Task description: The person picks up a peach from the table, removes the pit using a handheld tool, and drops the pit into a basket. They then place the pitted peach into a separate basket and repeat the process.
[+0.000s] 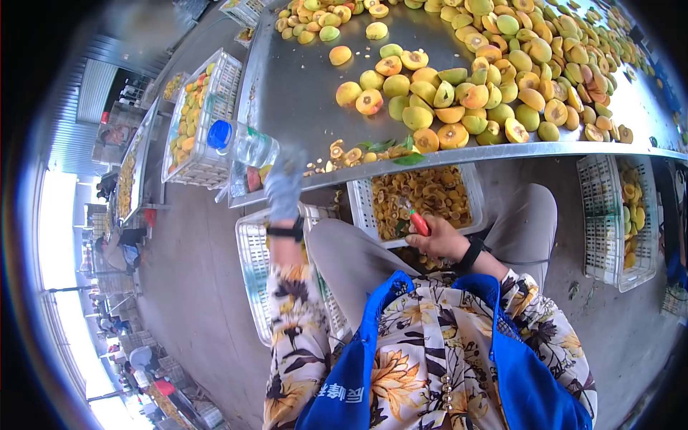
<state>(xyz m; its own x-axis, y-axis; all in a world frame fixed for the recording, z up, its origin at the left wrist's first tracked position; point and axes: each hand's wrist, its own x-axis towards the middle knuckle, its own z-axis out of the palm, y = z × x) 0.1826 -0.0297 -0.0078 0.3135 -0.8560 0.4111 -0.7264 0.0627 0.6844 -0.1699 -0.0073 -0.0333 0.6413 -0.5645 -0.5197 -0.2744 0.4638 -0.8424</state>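
Observation:
My right hand (446, 240), bare with a black band at the wrist, is closed around a small tool with a red handle (420, 223) and a metal tip. It hovers over a white crate (360, 208) full of brownish fruit scraps (437, 190) between my knees. My left hand (285, 183), in a grey glove, is smeared by motion at the table's near left corner. Beside its fingers is a clear plastic bottle (256, 147) with a blue cap. Yellow-green peaches (494, 79), many of them halved, are heaped on the metal table (301, 86).
Small fruit scraps and green leaves (408, 158) lie along the table's front edge. White crates stand below my left arm (251, 251), at the right (602, 244) and at the table's left side (222, 93), the latter full of fruit. Other people work far left.

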